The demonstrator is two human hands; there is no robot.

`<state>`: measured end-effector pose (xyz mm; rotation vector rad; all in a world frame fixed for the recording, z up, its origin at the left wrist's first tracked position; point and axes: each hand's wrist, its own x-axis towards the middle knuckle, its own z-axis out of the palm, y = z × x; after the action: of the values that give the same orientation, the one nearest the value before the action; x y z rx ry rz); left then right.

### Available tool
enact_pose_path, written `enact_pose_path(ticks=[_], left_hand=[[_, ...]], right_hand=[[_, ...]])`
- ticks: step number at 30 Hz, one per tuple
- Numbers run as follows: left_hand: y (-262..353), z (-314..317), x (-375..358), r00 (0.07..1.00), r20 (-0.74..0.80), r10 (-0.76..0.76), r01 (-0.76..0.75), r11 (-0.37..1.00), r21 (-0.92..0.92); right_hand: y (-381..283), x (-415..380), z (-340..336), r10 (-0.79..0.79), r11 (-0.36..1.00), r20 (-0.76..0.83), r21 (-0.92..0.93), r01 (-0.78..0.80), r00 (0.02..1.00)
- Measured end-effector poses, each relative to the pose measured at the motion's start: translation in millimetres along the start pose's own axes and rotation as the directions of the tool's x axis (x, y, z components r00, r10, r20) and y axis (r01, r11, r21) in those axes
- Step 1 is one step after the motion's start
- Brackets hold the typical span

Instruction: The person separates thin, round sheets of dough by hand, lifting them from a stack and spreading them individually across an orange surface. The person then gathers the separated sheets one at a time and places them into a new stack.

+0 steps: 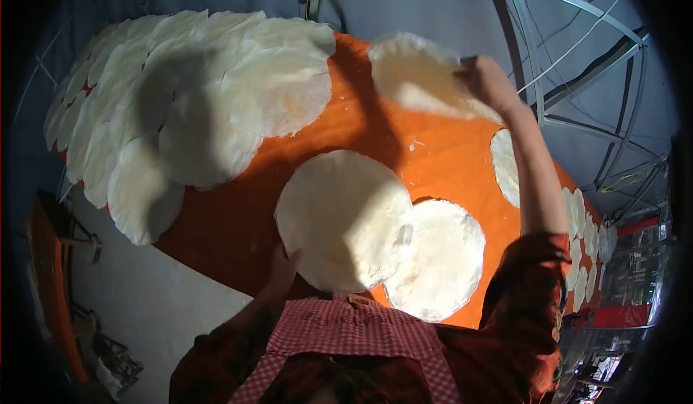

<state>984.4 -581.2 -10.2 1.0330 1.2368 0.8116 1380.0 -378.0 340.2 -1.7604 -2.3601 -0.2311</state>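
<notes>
At the far side of the orange cloth, my right hand is closed on the edge of a thin round flatbread, which is a little blurred. My left hand lies in shadow at the near left rim of a pale round flatbread, fingers apart and touching its edge. That piece, perhaps a stack, partly overlaps another round flatbread on its right. Behind my right forearm, one more flatbread is partly hidden.
Many overlapping flatbreads cover the left end of the cloth. Smaller-looking ones lie at the far right. Metal frame bars stand behind the table. An orange-brown wooden piece of furniture is at lower left, clear plastic wrapping at right.
</notes>
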Motion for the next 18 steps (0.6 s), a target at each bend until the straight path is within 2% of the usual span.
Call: enact_pose_path(ticks=[1, 2, 3, 4, 5, 6, 8, 9, 10, 12, 13, 16, 18], left_hand=[[12, -3, 1, 0.993, -0.09, 0.083, -0.073, 0.992, 0.104], [25, -7, -2, 0.971, -0.17, 0.165, -0.128, 0.969, 0.212], [33, -10, -9, 0.939, -0.244, 0.241, -0.157, 0.934, 0.32], [43, -11, -14, 0.986, -0.135, 0.102, -0.102, 0.995, 0.005], [57, -12, -8, 1.0, 0.003, 0.005, -0.004, 0.953, -0.302], [68, -12, 3, 0.988, 0.152, -0.035, 0.116, 0.814, -0.569], [60, -1, 20, 0.913, 0.381, -0.146, 0.4, 0.503, -0.766], [62, 9, 25, 0.906, 0.415, -0.084, 0.407, 0.446, -0.797], [62, 15, 28, 0.897, 0.441, -0.019, 0.413, 0.387, -0.824], [41, 15, 25, 0.911, 0.402, -0.088, 0.408, 0.324, -0.854], [42, 15, 17, 0.937, 0.315, -0.152, 0.349, 0.473, -0.809], [39, 14, 8, 0.923, 0.367, -0.115, 0.37, 0.527, -0.765], [57, 19, 2, 0.913, 0.378, -0.156, 0.385, 0.637, -0.668]], right_hand=[[-15, -11, 4, -0.159, 0.984, -0.088, -0.095, 0.151, 0.983], [-39, -27, 10, -0.083, 0.98, -0.012, -0.183, 0.079, 0.997], [-54, -48, 27, -0.08, 0.981, -0.004, -0.178, 0.078, 0.997], [-80, -69, 37, -0.122, 0.99, -0.001, -0.069, 0.122, 0.993], [-99, -94, 55, -0.081, 0.995, 0.086, -0.047, 0.085, 0.993], [-118, -118, 78, -0.082, 0.995, 0.041, 0.065, 0.079, 0.996], [-156, -172, 119, -0.105, 0.965, -0.018, 0.239, 0.107, 0.994], [-170, -204, 149, -0.104, 0.947, 0.04, 0.311, 0.086, 0.994], [-179, -230, 172, -0.2, 0.91, 0.18, 0.4, 0.114, 0.963], [-211, -256, 185, -0.305, 0.881, 0.397, 0.462, 0.099, 0.866], [-220, -261, 186, -0.285, 0.837, 0.397, 0.546, 0.025, 0.872], [-234, -250, 185, -0.173, 0.663, 0.356, 0.732, -0.159, 0.918], [-246, -221, 188, -0.034, 0.521, 0.285, 0.823, -0.226, 0.958]])
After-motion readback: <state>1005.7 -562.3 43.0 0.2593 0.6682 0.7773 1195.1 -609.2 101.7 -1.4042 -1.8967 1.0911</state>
